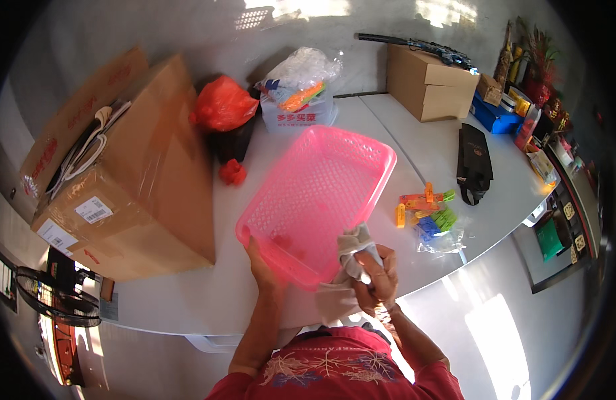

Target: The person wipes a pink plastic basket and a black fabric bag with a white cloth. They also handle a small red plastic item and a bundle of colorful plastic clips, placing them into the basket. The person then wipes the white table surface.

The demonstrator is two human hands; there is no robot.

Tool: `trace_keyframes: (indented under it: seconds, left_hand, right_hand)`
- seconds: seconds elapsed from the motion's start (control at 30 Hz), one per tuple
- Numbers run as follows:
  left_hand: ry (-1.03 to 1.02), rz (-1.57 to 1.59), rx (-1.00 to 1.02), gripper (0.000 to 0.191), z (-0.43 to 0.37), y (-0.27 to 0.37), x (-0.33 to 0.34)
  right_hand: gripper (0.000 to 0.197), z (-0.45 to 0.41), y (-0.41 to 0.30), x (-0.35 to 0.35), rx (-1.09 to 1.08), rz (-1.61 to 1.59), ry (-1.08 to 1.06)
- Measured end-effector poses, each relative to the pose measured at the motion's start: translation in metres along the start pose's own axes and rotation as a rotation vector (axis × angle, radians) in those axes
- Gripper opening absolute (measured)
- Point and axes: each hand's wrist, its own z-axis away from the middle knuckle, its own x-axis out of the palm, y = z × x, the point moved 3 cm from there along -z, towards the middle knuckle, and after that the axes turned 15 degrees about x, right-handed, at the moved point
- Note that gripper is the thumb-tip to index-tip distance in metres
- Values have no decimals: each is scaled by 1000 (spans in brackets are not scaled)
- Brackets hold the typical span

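A pink plastic basket (328,182) with perforated walls and floor is tilted over the white table in front of me. My left hand (263,265) grips its near left corner; the fingers are partly hidden by the rim. Bunched in my right hand (380,280) is a light grey-beige cloth (355,245), pressed close to the basket's near right edge, with a loose end hanging below. Whether the cloth touches the rim I cannot tell. Right of the basket, several orange, green and blue plastic clothes pegs (433,215) lie partly in a clear bag (440,240).
A large cardboard box (132,175) stands at the left. Behind the basket are a red plastic bag (225,105) and a stuffed white bag (298,112). A toy gun (423,47) rests on another cardboard box (428,85). A black bag (474,162) lies on the table (383,130).
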Motion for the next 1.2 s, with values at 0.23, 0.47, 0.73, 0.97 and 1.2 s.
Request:
trace_keyframes:
  seconds: [0.23,0.47,0.73,0.97,1.2]
  left_hand:
    - [-21,-26,35,52,2,1,6]
    - [-25,-209,162,55,-1,0,2]
    - [254,-1046,731,64,-1,12,-13]
    - [-704,-1695,1213,50,98,1,79]
    - [-718,-1845,1028,19,70,-8,71]
  right_hand:
    - [50,-10,36,17,302,-21,64]
    - [48,-6,65,17,344,-141,-34]
    - [46,-5,86,6,667,-631,-116]
    - [44,-26,93,-24,483,-389,52]
    - [55,0,60,7,192,-216,-147]
